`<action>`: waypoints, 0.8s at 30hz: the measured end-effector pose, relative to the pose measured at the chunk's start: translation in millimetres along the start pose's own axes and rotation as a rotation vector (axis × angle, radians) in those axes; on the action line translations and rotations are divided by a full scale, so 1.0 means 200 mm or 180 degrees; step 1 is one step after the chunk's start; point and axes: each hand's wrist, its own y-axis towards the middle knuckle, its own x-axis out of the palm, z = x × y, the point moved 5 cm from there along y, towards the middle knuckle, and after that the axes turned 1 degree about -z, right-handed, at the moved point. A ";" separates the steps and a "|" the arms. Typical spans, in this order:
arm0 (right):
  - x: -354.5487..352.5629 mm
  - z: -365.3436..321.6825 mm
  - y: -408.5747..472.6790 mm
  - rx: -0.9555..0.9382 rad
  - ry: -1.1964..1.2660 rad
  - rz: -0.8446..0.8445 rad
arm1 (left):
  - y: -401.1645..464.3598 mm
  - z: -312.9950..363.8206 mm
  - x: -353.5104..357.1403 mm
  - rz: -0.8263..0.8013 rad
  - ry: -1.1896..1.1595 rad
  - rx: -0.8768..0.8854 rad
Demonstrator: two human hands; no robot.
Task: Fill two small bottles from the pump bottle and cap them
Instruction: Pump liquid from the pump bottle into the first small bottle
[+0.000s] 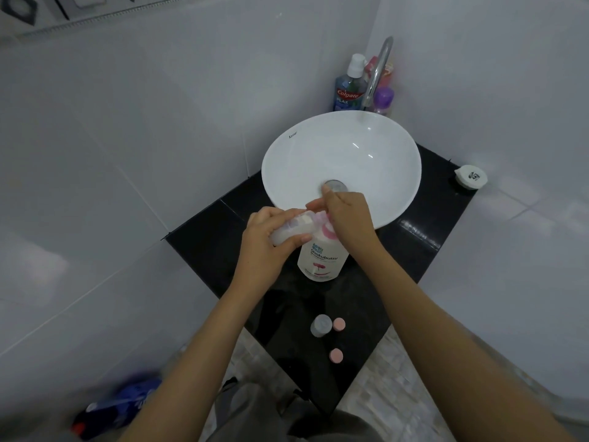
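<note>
L hand (269, 242) wraps a small bottle (294, 229), tilted, mouth at the pump nozzle. R hand (347, 215) just right of it, palm pressed down on pump bottle (322, 256) head, fingers curled. Below both grips on counter (210, 247): 2nd bottle (321, 325), 2 pink caps (338, 324) (336, 355), uncapped.

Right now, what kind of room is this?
Most likely a home bathroom: a white basin on a black counter, a curved tap over it, mouthwash in the corner, and tiled walls.
</note>
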 end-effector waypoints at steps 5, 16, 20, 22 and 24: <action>0.02 0.03 0.00 -0.0117 -0.0223 0.0001 | 0.00 -0.02 0.01 -0.0046 0.0017 -0.0080; 0.01 0.04 0.01 -0.0125 -0.0078 0.0092 | 0.00 -0.03 0.01 -0.0119 -0.0218 -0.0088; 0.02 0.06 0.00 -0.0111 -0.0134 0.0036 | 0.00 -0.05 0.02 -0.0143 -0.0266 -0.0150; 0.01 0.03 0.00 -0.0166 -0.0176 -0.0028 | 0.00 -0.04 0.01 -0.0147 -0.0284 -0.0104; -0.01 -0.01 0.00 -0.0230 -0.0159 -0.0048 | 0.00 -0.02 0.00 -0.0130 -0.0299 -0.0050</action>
